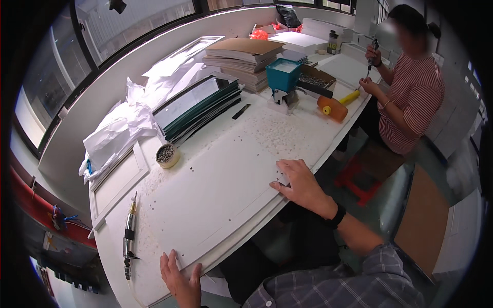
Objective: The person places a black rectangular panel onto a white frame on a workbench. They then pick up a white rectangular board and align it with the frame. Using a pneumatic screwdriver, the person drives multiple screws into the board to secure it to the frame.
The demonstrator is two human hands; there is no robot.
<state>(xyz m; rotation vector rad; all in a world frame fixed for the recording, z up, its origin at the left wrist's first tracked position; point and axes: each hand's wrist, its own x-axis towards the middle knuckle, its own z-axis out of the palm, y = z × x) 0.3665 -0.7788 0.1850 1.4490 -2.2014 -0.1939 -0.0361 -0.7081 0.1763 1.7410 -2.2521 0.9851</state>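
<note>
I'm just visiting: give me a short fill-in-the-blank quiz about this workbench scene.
1. Both hands, left hand and right hand, rest on a flat ___ panel.
2. The small round cup holds ___.
3. The pneumatic screwdriver lies nearest the ___ hand.

Missing words: white; screws; left

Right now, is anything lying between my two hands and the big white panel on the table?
No. Both hands already touch the white panel: the left hand at its near corner, the right hand flat on its right edge.

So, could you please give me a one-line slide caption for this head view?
Left hand and right hand press flat on a white panel on the worktable.
</note>
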